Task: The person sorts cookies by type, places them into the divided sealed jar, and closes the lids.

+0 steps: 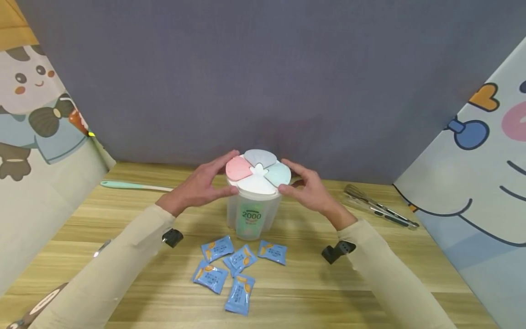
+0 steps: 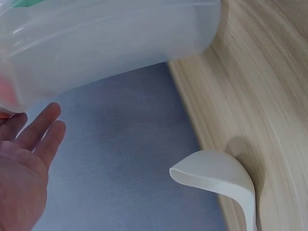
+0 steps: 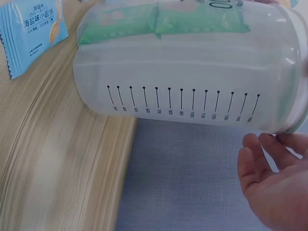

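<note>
A translucent food canister (image 1: 269,214) stands upright on the table, with green packets (image 3: 202,21) showing inside its wall. Its round lid (image 1: 256,185) has pink, grey-blue, mint and white petal-shaped sections. On the left, my left hand (image 1: 201,185) holds the lid's rim, thumb in front and fingers behind. My right hand (image 1: 308,189) grips the opposite side of the rim in the same way. The right wrist view shows those fingertips bent against the lid's edge. Several blue snack packets (image 1: 239,260) lie in front of the canister.
A ladle with a mint handle (image 1: 119,184) lies at the left, its white bowl (image 2: 211,171) near the back edge. Metal tongs (image 1: 390,212) and a wire whisk (image 1: 355,193) lie at the right. A grey panel (image 1: 263,82) rises behind the wooden table (image 1: 312,292).
</note>
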`<action>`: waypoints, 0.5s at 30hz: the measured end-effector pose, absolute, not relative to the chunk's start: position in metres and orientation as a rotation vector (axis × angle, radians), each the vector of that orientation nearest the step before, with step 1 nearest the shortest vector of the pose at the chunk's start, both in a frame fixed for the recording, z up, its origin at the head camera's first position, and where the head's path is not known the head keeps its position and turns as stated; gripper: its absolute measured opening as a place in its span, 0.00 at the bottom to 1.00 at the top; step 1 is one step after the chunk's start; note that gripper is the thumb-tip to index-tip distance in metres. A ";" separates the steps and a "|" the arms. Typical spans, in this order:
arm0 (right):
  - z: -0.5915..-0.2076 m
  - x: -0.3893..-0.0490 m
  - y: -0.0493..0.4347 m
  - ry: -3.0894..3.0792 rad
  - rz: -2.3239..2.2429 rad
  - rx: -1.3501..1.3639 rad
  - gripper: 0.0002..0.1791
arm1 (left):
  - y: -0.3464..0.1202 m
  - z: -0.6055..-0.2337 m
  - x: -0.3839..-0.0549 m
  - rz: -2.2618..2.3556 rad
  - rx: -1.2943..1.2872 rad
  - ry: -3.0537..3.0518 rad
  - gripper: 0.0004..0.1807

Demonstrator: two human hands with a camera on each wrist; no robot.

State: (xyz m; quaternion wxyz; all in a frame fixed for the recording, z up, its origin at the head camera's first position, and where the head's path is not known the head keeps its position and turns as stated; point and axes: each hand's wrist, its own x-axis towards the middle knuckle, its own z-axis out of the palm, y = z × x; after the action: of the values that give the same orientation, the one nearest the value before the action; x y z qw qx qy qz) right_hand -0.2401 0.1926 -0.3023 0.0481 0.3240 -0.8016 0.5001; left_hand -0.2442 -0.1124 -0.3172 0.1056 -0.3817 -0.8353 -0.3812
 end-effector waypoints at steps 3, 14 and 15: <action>-0.303 -0.240 0.195 -2.434 1.512 0.989 0.40 | -0.115 -0.317 -0.245 -1.103 -1.126 -2.460 0.49; -0.301 -0.231 0.195 -2.314 1.470 0.985 0.23 | -0.127 -0.320 -0.247 -1.051 -1.123 -2.400 0.37; -0.299 -0.228 0.194 -2.294 1.465 0.990 0.22 | -0.128 -0.320 -0.248 -1.054 -1.121 -2.397 0.35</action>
State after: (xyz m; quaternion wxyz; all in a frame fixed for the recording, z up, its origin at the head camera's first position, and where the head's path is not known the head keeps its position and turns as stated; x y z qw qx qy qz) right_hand -0.2281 0.1936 -0.2988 0.1222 0.3391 -0.7862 0.5020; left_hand -0.2477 -0.1278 -0.3203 0.1460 -0.3894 -0.8326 -0.3659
